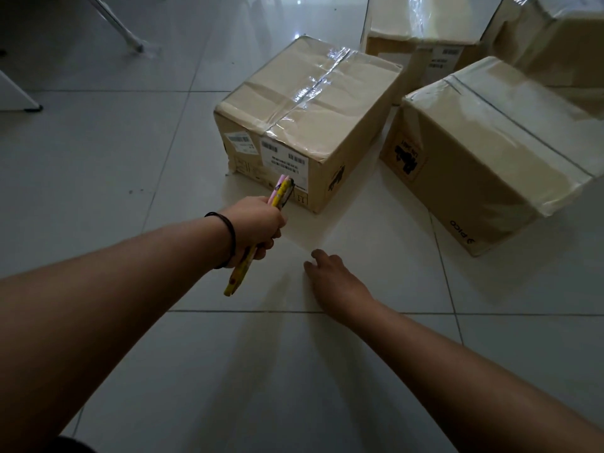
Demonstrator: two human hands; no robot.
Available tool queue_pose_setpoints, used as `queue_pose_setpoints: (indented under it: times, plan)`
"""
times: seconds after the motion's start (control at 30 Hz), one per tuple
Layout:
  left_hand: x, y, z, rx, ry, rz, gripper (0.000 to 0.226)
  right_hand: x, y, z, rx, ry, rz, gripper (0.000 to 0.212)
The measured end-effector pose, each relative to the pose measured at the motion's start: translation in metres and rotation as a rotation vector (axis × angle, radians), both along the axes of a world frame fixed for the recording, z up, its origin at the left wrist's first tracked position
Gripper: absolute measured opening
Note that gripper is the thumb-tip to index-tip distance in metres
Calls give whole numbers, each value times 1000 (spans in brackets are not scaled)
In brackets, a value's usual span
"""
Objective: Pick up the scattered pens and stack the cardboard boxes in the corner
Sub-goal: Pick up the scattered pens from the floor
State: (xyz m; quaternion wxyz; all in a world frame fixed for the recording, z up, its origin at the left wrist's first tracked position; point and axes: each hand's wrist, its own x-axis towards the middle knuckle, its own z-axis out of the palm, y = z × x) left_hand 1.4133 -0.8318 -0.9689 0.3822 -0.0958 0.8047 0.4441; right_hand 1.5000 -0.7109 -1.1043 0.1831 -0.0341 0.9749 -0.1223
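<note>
My left hand (258,228) grips a bundle of pens (280,190), pink, yellow and black, whose tips poke out above my fist and whose yellow ends hang below it. It hovers just in front of a taped cardboard box (307,103) with white labels on its near side. My right hand (330,273) reaches low over the white tiled floor, fingers loosely bent, holding nothing. A second taped box (490,152) lies to the right. Two more boxes (421,27) (555,31) stand behind at the top right.
White floor tiles (98,158) with grey grout lines spread to the left and toward me. A white furniture leg (127,31) and a white panel foot (19,96) stand at the upper left.
</note>
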Motion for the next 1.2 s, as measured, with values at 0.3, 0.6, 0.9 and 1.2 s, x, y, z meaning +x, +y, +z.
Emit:
queue_pose_setpoints:
  times: [0.3, 0.6, 0.9, 1.2]
  plan:
    - [-2, -4, -4, -41, 4, 2, 31, 6, -1, -7, 28, 18, 78, 36]
    - [-2, -2, -4, -23, -19, 101, 36, -2, -2, 1, -60, -129, -123, 39]
    - [0, 14, 2, -73, 3, -19, 16, -11, 35, 19, -282, -33, -326, 33]
    - [15, 49, 6, -33, 23, -48, 16, 6, 86, 51, -487, -85, -685, 26]
